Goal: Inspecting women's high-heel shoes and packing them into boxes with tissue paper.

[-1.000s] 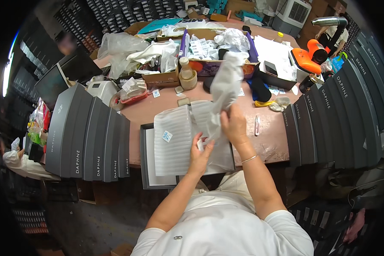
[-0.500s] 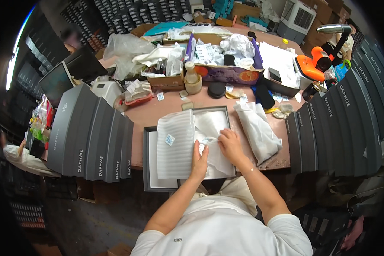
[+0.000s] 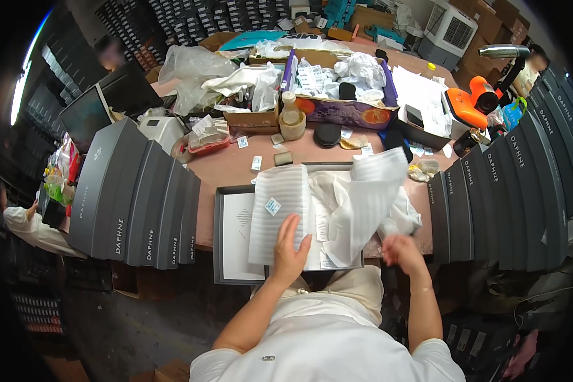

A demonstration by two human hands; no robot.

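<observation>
A ribbed white foam sheet (image 3: 280, 223) with a small blue-and-white sticker lies across an opened dark grey shoe box (image 3: 218, 235). Against its right edge rests my left hand (image 3: 291, 254), fingers stretched and thumb apart, gripping nothing. From the right half of the box a thin white wrapping sheet (image 3: 375, 204) rises and leans over to the right. White paper (image 3: 326, 191) and small printed labels show under it. My right hand (image 3: 404, 253) is right of the box, below the raised sheet, with curled fingers smeared by motion. Behind the sheet, a white wrapped bundle (image 3: 404, 216) is partly hidden.
Dark shoe boxes stand in rows at left (image 3: 134, 204) and right (image 3: 509, 191). Beyond lie a purple carton (image 3: 344, 113) of crumpled paper, a bottle in a tape roll (image 3: 291, 121), a round black tin (image 3: 327, 135) and an orange tool (image 3: 465, 105).
The wrapping sheet on the right has been lifted open and swung right. My right hand has moved right and toward me, off the paper. The foam sheet has shifted slightly right.
</observation>
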